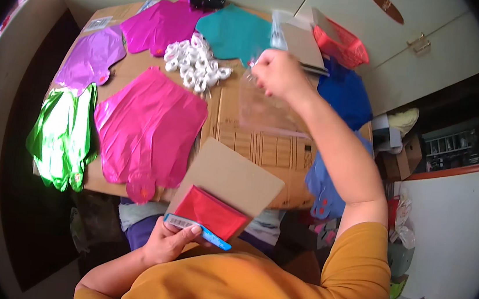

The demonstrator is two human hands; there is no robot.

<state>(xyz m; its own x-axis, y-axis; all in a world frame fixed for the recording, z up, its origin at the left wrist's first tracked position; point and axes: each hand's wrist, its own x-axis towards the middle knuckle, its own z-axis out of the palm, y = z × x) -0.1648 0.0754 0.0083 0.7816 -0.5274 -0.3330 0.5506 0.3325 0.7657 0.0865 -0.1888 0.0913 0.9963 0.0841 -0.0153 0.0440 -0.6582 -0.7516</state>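
My left hand (170, 241) is closed on the lower edge of a beige cardboard card (237, 170). A folded red foil packet (211, 212) lies against this card. Along the bottom runs a blue and white label strip (185, 224) with a barcode, under my thumb. Over the right half of the table, my right hand (282, 75) is closed in a pinch on the top of a clear plastic bag (269, 113), which hangs below the fingers. A flat pink foil balloon (152, 123) lies left of the card.
Flat foil balloons in green (65, 134), purple (93, 55), magenta (160, 24), teal (234, 29) and blue (344, 93) ring the cardboard tabletop (254, 174). White ribbon coils (195, 66) are heaped mid-table. A card stack (304, 44) and red basket (344, 45) sit back right.
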